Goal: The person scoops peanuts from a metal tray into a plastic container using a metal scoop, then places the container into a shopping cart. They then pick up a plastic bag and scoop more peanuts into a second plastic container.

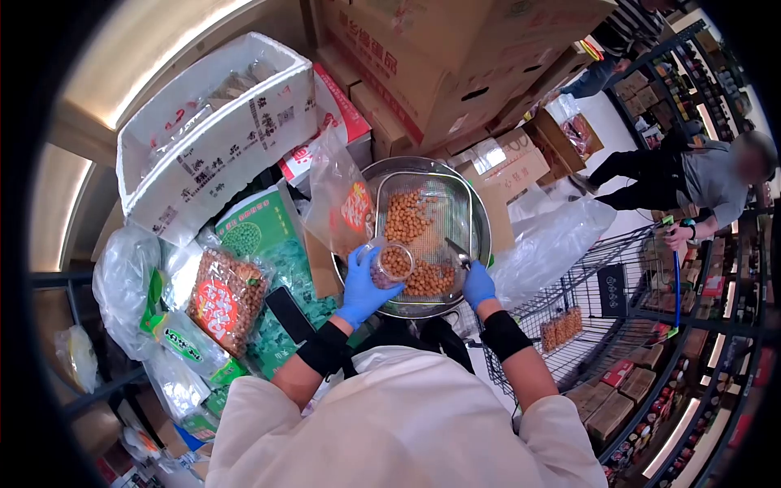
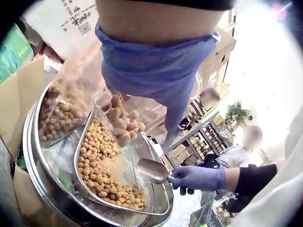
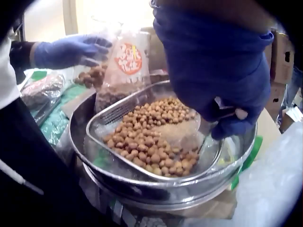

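My blue-gloved left hand [image 1: 362, 291] holds a clear plastic tub [image 1: 396, 261] of round brown coated nuts, tilted in the left wrist view. It is over the near left side of an oblong mesh tray [image 1: 471, 213]. My right hand [image 1: 479, 286], also gloved, grips a metal scoop [image 2: 152, 170] by its handle at the tray's right side. The scoop's bowl looks bare in the left wrist view. Loose nuts [image 3: 142, 142] lie in the tray, with bare mesh between two heaps. The tray sits in a round steel pan [image 3: 75, 137].
A clear bag with red print [image 1: 333, 199], holding nuts, stands at the pan's left. Further left lie a full nut bag [image 1: 224, 301], a phone [image 1: 290, 315] and a white foam box [image 1: 220, 138]. Right are a shopping cart [image 1: 602, 285] and a person [image 1: 708, 175]. Cartons [image 1: 423, 73] stand behind.
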